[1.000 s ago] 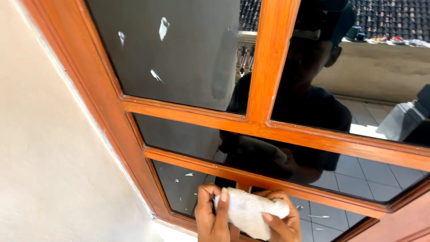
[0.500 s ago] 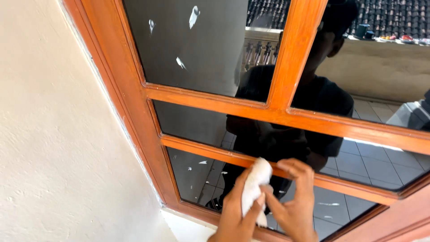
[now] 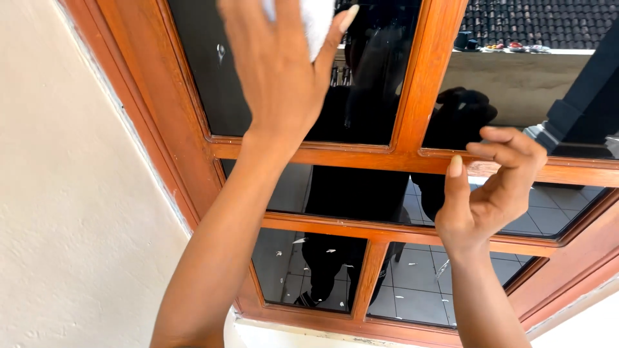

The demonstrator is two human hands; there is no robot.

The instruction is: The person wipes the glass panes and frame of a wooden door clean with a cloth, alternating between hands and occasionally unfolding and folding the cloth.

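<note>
The left hand [image 3: 284, 71] is up high in the top middle of the picture. It lies flat with its fingers spread, and it presses a white cloth [image 3: 316, 19] onto the dark glass pane [image 3: 213, 84] there. Only a bit of the cloth peeks out between the fingers and thumb at the top edge. A flat hand like that most likely keeps the cloth pushed against the glass so it does not drop. The right hand [image 3: 490, 193] is lower, on the right side. Its fingers are curled and a little apart, and it holds nothing. Its fingertips sit at the orange wooden frame [image 3: 412, 84], on the bar going across, maybe to lean on. Small white specks dot the lower panes [image 3: 412, 290] near the bottom. A cream wall [image 3: 71, 212] fills the left.
</note>
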